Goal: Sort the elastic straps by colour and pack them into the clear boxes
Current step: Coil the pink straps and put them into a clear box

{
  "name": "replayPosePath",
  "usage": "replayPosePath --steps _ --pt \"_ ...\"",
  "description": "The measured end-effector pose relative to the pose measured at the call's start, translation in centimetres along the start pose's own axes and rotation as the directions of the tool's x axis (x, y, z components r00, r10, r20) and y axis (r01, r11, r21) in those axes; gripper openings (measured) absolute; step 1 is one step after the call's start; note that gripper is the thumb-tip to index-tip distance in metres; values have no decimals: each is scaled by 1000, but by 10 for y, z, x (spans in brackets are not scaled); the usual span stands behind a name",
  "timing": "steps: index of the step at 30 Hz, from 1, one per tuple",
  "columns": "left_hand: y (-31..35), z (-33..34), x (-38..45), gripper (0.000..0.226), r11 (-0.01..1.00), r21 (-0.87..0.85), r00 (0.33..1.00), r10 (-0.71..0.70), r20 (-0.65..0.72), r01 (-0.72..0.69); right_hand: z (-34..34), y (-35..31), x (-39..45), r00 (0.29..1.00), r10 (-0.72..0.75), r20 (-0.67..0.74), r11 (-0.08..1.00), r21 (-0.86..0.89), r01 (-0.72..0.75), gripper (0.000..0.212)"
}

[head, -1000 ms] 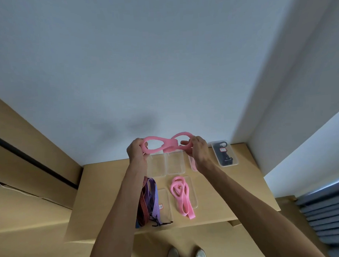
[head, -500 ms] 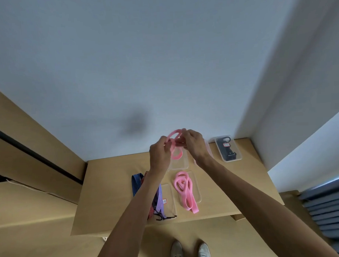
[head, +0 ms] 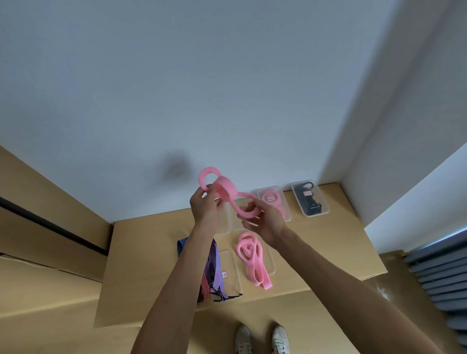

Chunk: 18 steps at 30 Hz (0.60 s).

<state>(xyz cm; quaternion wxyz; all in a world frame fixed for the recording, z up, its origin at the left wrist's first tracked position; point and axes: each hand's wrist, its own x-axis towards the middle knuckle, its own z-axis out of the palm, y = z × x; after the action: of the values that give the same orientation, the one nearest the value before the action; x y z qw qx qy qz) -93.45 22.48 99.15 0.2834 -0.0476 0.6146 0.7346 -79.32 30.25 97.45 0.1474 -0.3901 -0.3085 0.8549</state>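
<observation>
While 0.5 s ago both hands were close together with the pink strap bunched between them, now they are apart again and the pink strap (head: 229,195) is drawn out in loops, w/ one loop up at the left and one lower at the right. The left hand (head: 205,207) pinches the upper part of the strap w/ curled fingers; the right hand (head: 265,220) holds the lower loop, fingers curled around it from below. The strap is in the air above the table (head: 140,262), over the far middle boxes, not touching them. The view is about the same as before, only the hands moved. Counting: 2 hands, 1 pink strap held, 1 second pink strap (head: 252,258) lying coiled on a clear lid or box near the front edge, approx. 3 striped straps (head: 211,267) (blue, purple, red) in a bundle at the left, partly hidden by the left forearm, so the number is not sure. At the back, 1 clear box with pink straps (head: 274,203) and 1 clear box with a black strap (head: 310,198) stand side by side; more clear boxes are behind the hands, I cannot count them well. Below the table, 2 white shoes (head: 262,340) show on the floor.
</observation>
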Motion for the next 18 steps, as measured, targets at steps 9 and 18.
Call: replayPosePath --steps 9,18 --pt "-18 3 7 28 967 204 966 189 -179 -151 -10 -15 5 978 -123 -167 987 -119 104 17" --pt "-29 17 -18 10 766 429 873 470 133 -478 19 -24 -3 899 -407 -159 859 -402 318 30"
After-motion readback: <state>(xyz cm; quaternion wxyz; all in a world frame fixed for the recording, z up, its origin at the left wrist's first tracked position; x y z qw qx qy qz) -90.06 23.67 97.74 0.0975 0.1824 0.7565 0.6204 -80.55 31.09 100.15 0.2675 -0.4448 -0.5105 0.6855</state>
